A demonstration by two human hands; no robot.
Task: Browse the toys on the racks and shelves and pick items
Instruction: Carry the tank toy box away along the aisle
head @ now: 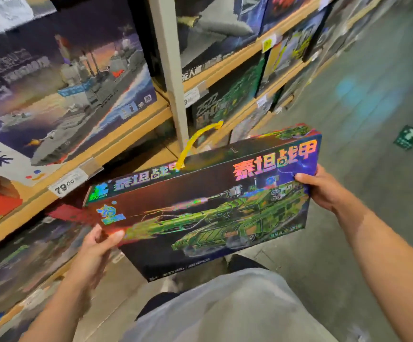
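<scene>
Shelves [96, 154] of boxed building sets stand left of the tank set box [200, 206]. Left hand [96, 250] pinches its lower-left corner; right hand [324, 188] clasps its right edge. With so slight a corner pinch, the glossy box could slip and drop.

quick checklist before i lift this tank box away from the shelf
1. Left hand grips the lower left corner of the tank box: ok.
2. Right hand grips the right edge: ok.
3. Box is off the shelf: ok.
4. Yellow handle hangs free of the post: cannot tell.
5. Price tag reading 79 belongs to this box: cannot tell.
</scene>
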